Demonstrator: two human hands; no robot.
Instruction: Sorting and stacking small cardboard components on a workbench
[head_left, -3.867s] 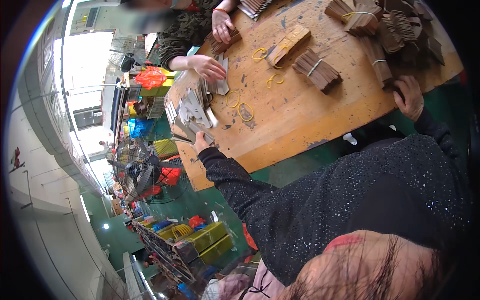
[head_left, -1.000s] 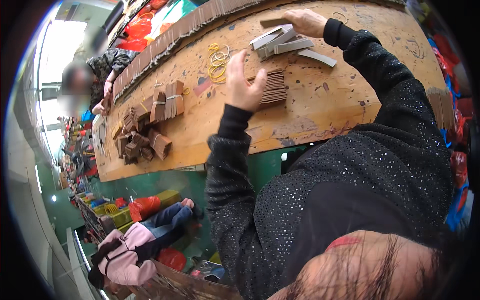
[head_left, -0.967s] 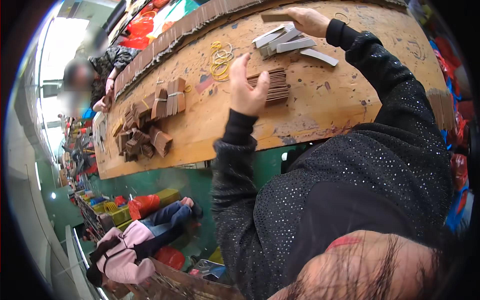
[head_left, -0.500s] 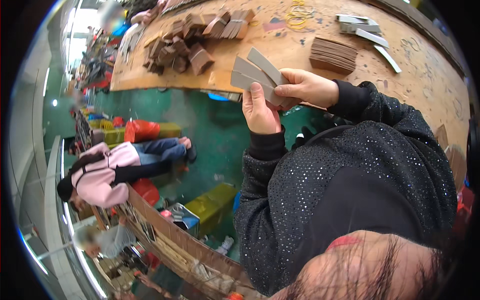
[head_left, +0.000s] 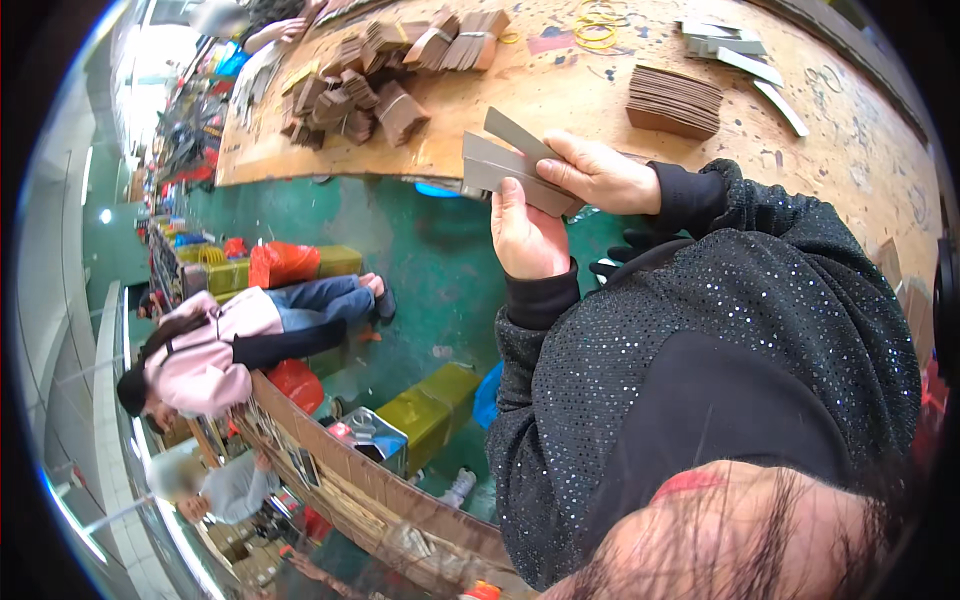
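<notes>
Several flat grey strips [head_left: 490,172], like stiff card, are held in front of me over the table's near edge, partly fanned. My left hand [head_left: 532,238] grips the lower strips from below, its thumb pressed on their face. From the right, my right hand [head_left: 608,178] pinches a separate upper strip [head_left: 515,132], which slants away from the others. Its fingers lie close to the pile, and the strips' right ends are partly hidden behind them. How many strips lie together cannot be made out.
On the wooden table [head_left: 560,90] stand a brown strip stack [head_left: 673,102], banded brown bundles [head_left: 400,115], yellow rubber bands [head_left: 597,28] and loose grey strips [head_left: 752,66]. A person in pink [head_left: 205,350] stands left; another person's hand [head_left: 285,32] is at the far left.
The fan of grey strips has narrowed, with fewer separate strips showing. My right hand has shifted slightly left along them, and its upper strip stands further apart at the tip.
</notes>
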